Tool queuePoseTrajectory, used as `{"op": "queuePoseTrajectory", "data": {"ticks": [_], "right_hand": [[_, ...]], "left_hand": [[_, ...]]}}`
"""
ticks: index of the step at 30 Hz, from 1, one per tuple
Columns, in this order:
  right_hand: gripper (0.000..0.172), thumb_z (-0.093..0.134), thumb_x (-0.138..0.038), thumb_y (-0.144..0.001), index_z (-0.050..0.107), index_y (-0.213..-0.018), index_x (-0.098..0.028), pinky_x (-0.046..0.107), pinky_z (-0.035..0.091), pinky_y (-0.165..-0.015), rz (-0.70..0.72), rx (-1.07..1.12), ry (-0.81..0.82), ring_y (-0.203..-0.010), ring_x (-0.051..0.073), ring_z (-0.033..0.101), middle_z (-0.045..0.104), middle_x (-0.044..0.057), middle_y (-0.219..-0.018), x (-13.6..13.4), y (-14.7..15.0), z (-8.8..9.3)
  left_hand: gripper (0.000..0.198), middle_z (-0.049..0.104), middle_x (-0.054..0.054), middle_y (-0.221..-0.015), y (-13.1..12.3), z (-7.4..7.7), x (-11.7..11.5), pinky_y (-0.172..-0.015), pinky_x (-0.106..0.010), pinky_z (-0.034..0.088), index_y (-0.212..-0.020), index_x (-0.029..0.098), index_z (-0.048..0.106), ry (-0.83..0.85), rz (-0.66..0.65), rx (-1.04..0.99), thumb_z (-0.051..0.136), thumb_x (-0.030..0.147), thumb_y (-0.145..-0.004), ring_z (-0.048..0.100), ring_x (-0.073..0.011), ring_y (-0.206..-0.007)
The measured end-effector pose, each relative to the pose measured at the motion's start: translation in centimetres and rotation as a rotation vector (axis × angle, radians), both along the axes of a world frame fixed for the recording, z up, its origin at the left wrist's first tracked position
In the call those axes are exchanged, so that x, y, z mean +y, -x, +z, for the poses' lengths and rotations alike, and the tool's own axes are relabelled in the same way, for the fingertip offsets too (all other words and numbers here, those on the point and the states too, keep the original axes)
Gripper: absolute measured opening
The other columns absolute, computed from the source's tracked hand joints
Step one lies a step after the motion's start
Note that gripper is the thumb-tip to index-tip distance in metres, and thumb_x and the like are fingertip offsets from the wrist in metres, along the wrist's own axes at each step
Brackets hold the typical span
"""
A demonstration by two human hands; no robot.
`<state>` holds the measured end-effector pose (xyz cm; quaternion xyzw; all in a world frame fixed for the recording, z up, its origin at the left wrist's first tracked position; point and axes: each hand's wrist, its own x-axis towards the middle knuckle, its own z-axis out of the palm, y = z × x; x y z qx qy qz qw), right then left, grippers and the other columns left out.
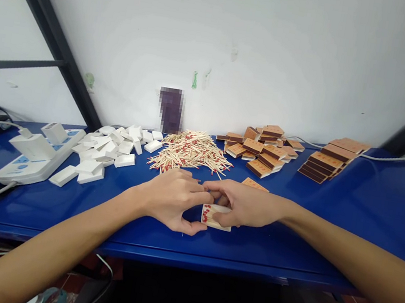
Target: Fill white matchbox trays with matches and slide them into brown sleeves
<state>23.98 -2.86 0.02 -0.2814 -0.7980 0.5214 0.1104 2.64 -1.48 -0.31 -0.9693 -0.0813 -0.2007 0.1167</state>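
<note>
A white matchbox tray (226, 228) holding red-tipped matches (206, 213) lies between my hands near the table's front. My left hand (175, 198) curves around its left end, thumb at the near corner and fingers at the far one. Over its right part is my right hand (248, 205), with the thumb pressed on the matches and the fingers bent behind the tray, partly hidden. Just beyond my right hand is an orange matchbox sleeve (255, 184), partly covered. Behind my hands rises a loose heap of matches (195, 151).
White empty trays (105, 149) are piled at the left, beside a power strip (39, 161) with plugs and cables. Matchboxes (264, 151) lie heaped behind right, and more stand in stacked rows (334, 159) farther right. A pixelated dark object (170, 110) leans on the wall.
</note>
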Motion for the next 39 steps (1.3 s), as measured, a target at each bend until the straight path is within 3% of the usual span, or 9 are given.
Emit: {"op": "queuePoseTrajectory", "data": {"ticks": [6, 14, 21, 31, 39], "right_hand": [[0.034, 0.061, -0.007, -0.072, 0.051, -0.102, -0.018, 0.019, 0.044, -0.052, -0.055, 0.007, -0.02, -0.062, 0.009, 0.055, 0.058, -0.004, -0.077, 0.0, 0.3, 0.1], [0.052, 0.062, -0.013, -0.08, 0.043, -0.129, -0.019, 0.019, 0.045, -0.05, -0.086, 0.001, 0.037, -0.06, 0.009, 0.057, 0.062, -0.002, -0.08, 0.3, 0.1, -0.5], [0.068, 0.061, -0.014, -0.083, 0.031, -0.143, -0.024, 0.021, 0.047, -0.053, -0.074, 0.063, 0.014, -0.062, 0.011, 0.061, 0.063, -0.002, -0.081, 0.2, -0.1, -0.8], [0.062, 0.062, -0.015, -0.084, 0.036, -0.14, -0.024, 0.02, 0.044, -0.054, -0.057, 0.094, -0.049, -0.062, 0.009, 0.056, 0.063, -0.003, -0.081, 0.3, 0.1, -1.3], [0.063, 0.064, -0.014, -0.082, 0.038, -0.139, -0.023, 0.021, 0.043, -0.055, -0.07, 0.097, -0.028, -0.063, 0.01, 0.056, 0.064, -0.002, -0.082, 0.1, 0.2, -1.3]], "left_hand": [[0.026, 0.057, 0.002, -0.054, 0.2, 0.3, 0.2, -0.049, -0.027, 0.035, -0.075, 0.018, 0.059, 0.123, 0.125, -0.001, 0.045, 0.038, -0.085, 0.049, -0.0124, -0.046], [0.034, 0.052, 0.001, -0.048, 0.1, 1.2, -0.1, -0.048, -0.027, 0.024, -0.068, 0.018, 0.065, 0.268, 0.302, 0.186, 0.048, 0.04, -0.088, 0.045, -0.012, -0.043], [0.029, 0.046, 0.005, -0.046, 0.0, 1.6, -0.2, -0.047, -0.024, 0.024, -0.075, 0.018, 0.065, 0.494, 0.313, 0.218, 0.05, 0.037, -0.09, 0.04, -0.0093, -0.042], [0.015, 0.048, 0.005, -0.054, -0.3, 1.2, -0.3, -0.048, -0.022, 0.026, -0.07, 0.018, 0.053, 0.645, 0.278, 0.193, 0.056, 0.027, -0.08, 0.038, -0.0081, -0.046], [0.019, 0.041, 0.007, -0.052, -0.4, 0.8, -0.3, -0.048, -0.022, 0.025, -0.063, 0.017, 0.046, 0.728, 0.226, 0.162, 0.058, 0.024, -0.077, 0.034, -0.006, -0.045]]}}
